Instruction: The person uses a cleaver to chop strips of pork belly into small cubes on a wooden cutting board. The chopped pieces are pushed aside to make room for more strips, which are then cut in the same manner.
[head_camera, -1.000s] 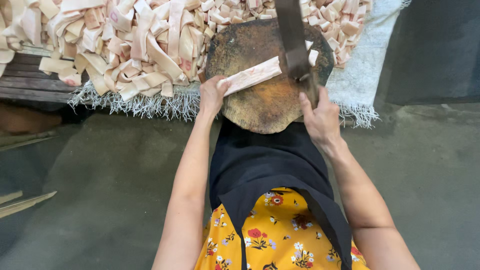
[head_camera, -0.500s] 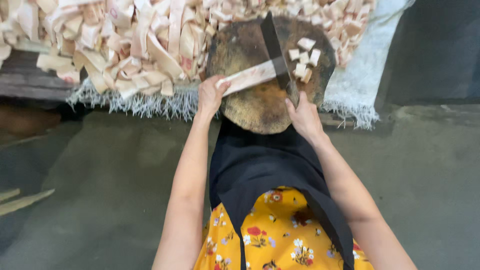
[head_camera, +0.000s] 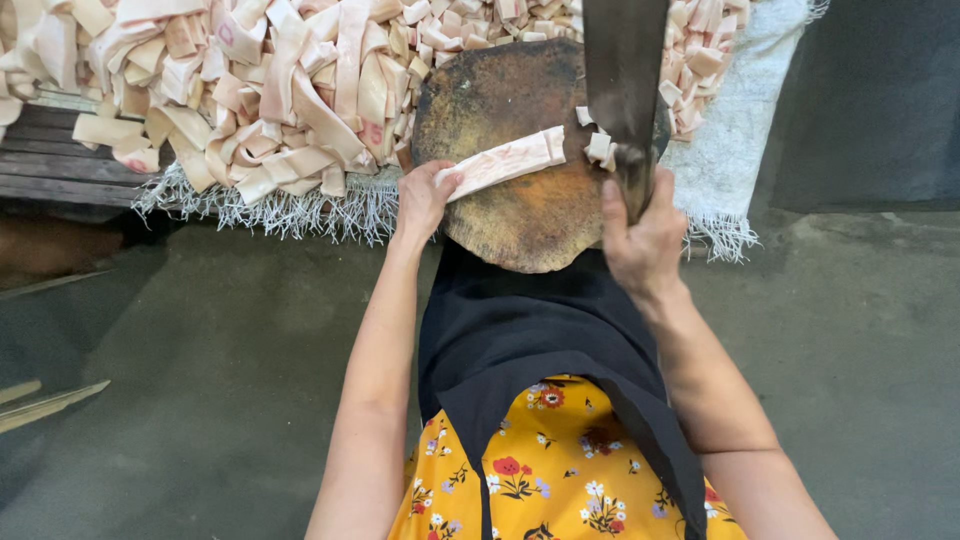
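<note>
A round, dark, worn chopping block (head_camera: 505, 215) lies in front of me. My left hand (head_camera: 425, 198) holds a long pale strip (head_camera: 510, 160) flat on the block by its near end. My right hand (head_camera: 642, 238) grips the handle of a broad dark cleaver (head_camera: 622, 70). The blade is lifted upright above the strip's far end. Small cut pieces (head_camera: 600, 148) lie on the block beside the blade.
A big heap of pale strips (head_camera: 260, 90) fills a white fringed cloth (head_camera: 730, 170) behind and left of the block. A dark wooden pallet (head_camera: 50, 165) sits at the left. Grey concrete floor (head_camera: 200, 400) surrounds my black apron and yellow flowered clothing.
The cleaver has risen from the block to an upright, lifted position. The strip has been fed further right under my left hand, and cut pieces lie by the blade.
</note>
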